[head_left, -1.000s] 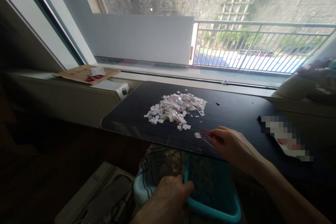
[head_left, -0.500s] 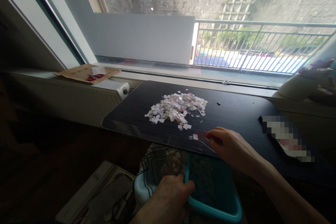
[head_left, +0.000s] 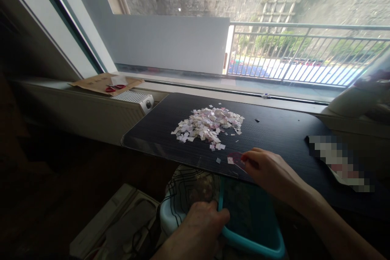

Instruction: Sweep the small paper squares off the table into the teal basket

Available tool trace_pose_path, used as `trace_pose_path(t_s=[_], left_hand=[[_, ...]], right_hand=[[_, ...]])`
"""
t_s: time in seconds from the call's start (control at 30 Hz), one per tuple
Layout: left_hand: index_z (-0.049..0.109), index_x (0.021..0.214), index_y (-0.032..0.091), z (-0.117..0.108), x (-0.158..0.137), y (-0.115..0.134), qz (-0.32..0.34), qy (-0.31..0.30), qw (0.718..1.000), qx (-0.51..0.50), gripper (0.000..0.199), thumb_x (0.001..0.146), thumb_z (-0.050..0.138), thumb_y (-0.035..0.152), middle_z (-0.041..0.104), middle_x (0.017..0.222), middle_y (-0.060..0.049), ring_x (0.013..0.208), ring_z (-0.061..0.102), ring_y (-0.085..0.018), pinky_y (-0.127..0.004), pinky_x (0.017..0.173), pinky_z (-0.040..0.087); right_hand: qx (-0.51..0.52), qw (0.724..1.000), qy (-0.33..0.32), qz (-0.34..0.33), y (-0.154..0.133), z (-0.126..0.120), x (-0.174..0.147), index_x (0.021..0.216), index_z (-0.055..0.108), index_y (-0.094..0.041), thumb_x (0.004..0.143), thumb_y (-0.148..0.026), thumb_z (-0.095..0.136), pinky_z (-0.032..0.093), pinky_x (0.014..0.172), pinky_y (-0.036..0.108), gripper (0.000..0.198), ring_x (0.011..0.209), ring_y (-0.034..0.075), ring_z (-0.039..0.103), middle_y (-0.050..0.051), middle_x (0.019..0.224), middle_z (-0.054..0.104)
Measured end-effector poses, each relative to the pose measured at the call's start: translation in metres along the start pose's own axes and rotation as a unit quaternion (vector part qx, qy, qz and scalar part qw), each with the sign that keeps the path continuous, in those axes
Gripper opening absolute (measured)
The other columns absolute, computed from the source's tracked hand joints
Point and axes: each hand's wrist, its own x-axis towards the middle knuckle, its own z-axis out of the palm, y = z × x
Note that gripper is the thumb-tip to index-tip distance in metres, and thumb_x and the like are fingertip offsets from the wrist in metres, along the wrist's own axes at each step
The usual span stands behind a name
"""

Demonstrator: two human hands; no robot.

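Note:
My right hand (head_left: 265, 166) is low over the near edge of the dark table (head_left: 274, 130). Its closed fingers pinch a thin, translucent pink plastic piece (head_left: 236, 158), which lies almost flat on the tabletop. A small white square (head_left: 230, 161) is at the plastic's left end, and a greyish square (head_left: 218, 160) lies a little apart from it. Beyond them spreads a heap of small paper-like squares (head_left: 210, 122). Below the table, my left hand (head_left: 204, 221) is closed on the rim of a teal bin (head_left: 252, 245), whose dim contents are hard to make out.
Beside the teal bin stands a pale blue bin (head_left: 169, 213) under a black-striped liner. A blurred-out flat object (head_left: 338, 162) lies on the table's right. Red-handled scissors (head_left: 115, 88) rest on a brown envelope (head_left: 91, 83) above the radiator (head_left: 134, 101). A window runs behind.
The greyish square has slid left, away from the white square. My view has shifted slightly, moving the whole scene a little rightward. Both hands keep their holds.

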Motion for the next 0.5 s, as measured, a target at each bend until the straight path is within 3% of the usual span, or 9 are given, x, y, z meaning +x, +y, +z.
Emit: trace_pose_path(t_s=[0.23, 0.37, 0.5], left_hand=[[0.056, 0.089, 0.023, -0.002, 0.001, 0.000, 0.015, 0.003, 1.000, 0.003, 0.018, 0.073, 0.060, 0.017, 0.060, 0.089, -0.003, 0.081, 0.060, -0.024, -0.030, 0.067, 0.046], [0.055, 0.090, 0.023, 0.001, -0.001, -0.003, 0.015, 0.007, 1.000, 0.007, 0.021, 0.071, 0.058, 0.015, 0.060, 0.090, -0.003, 0.082, 0.060, -0.025, -0.031, 0.069, 0.046], [0.054, 0.085, 0.023, 0.001, -0.003, -0.005, 0.013, 0.029, 0.999, -0.006, 0.020, 0.069, 0.058, 0.013, 0.058, 0.085, -0.001, 0.078, 0.059, -0.023, -0.029, 0.065, 0.044]], right_hand=[[0.017, 1.000, -0.003, -0.024, -0.018, 0.008, 0.002, 0.089, 0.067, -0.020, 0.085, -0.018, 0.042, 0.036, 0.062, 0.023, 0.025, 0.069, 0.013, 0.057, 0.004, 0.083, 0.061], [0.042, 0.994, -0.054, -0.083, -0.034, 0.010, -0.007, 0.079, 0.066, -0.020, 0.086, -0.015, 0.042, 0.034, 0.057, 0.021, 0.025, 0.064, 0.010, 0.053, 0.001, 0.076, 0.058], [0.005, 0.995, -0.030, -0.092, -0.017, 0.001, -0.006, 0.091, 0.066, -0.023, 0.089, -0.020, 0.042, 0.035, 0.059, 0.022, 0.024, 0.067, 0.011, 0.054, 0.001, 0.082, 0.058]])
